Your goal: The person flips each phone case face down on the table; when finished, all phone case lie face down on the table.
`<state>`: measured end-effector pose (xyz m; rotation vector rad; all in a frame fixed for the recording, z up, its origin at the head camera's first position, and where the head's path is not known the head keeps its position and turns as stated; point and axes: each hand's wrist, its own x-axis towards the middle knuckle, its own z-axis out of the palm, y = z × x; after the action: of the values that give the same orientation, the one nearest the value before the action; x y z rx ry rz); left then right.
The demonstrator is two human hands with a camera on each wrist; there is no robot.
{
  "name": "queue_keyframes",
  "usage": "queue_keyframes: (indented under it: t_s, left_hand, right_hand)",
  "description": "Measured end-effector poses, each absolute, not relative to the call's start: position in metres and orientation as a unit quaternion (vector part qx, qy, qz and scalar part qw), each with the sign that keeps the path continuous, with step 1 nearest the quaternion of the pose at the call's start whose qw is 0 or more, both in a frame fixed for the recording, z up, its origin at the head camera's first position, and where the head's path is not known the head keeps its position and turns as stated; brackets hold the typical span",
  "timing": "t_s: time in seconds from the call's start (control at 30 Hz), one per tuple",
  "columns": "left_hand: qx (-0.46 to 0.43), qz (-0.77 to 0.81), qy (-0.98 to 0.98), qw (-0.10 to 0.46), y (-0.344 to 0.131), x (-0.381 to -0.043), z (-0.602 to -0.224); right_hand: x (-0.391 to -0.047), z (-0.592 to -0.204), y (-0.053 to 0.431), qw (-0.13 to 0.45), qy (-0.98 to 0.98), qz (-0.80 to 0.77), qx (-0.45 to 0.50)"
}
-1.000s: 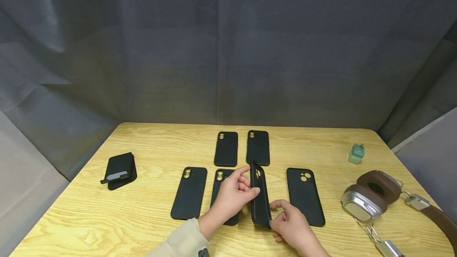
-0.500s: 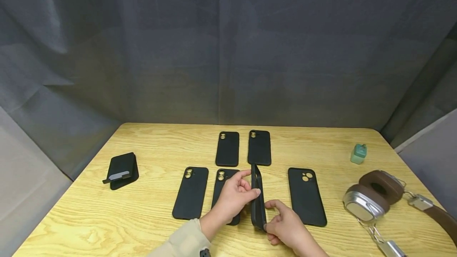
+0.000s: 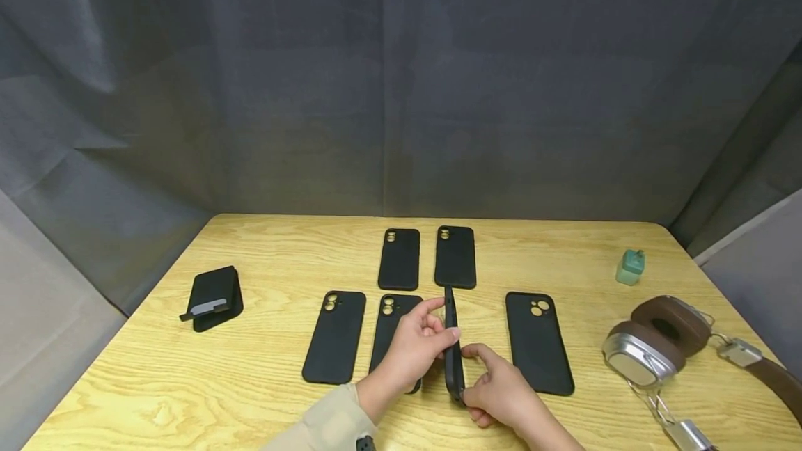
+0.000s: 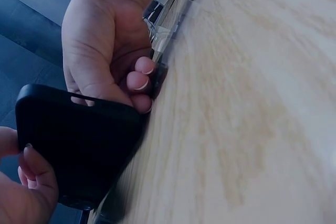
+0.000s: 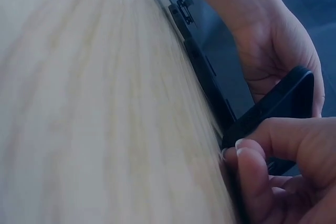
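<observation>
A black phone case [image 3: 454,360] stands on its long edge in the middle of the wooden table, almost edge-on to the head view. With thumb and fingers, my left hand [image 3: 410,346] pinches its upper part from the left side. My right hand [image 3: 501,392] pinches the near lower corner between thumb and fingers. In the left wrist view, the case's flat back [image 4: 79,140] faces the camera, with a port slot at its end. Several matching cases lie flat around it: one [image 3: 390,333] partly under my left forearm, another [image 3: 540,343] to the right with its inside up.
Further cases lie left [image 3: 334,336] and at the back [image 3: 399,259], [image 3: 455,256]. A black card holder or stand [image 3: 213,300] sits far left. Brown headphones [image 3: 651,339] and a small green box-shaped item [image 3: 630,267] are at the right. A dark curtain [image 3: 401,89] hangs behind.
The held case has turned from showing its inside at a slant to standing nearly edge-on. My right hand has shifted slightly left with its corner; the left hand keeps its pinch.
</observation>
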<state>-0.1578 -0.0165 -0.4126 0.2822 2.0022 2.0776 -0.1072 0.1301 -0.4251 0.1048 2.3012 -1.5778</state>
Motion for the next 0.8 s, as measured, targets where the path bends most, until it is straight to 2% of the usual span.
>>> queue_keyframes:
  t_s: [0.43,0.8]
  left_hand:
    - [0.114,0.708,0.685,0.123,-0.010,-0.156,-0.413]
    - [0.103,0.699,0.700,0.100,-0.005,-0.156,-0.415]
  right_hand:
    - [-0.103,-0.424,0.135,0.191,0.795,-0.574,0.033]
    - [-0.097,-0.410,0.134,0.164,0.770,-0.616,0.023]
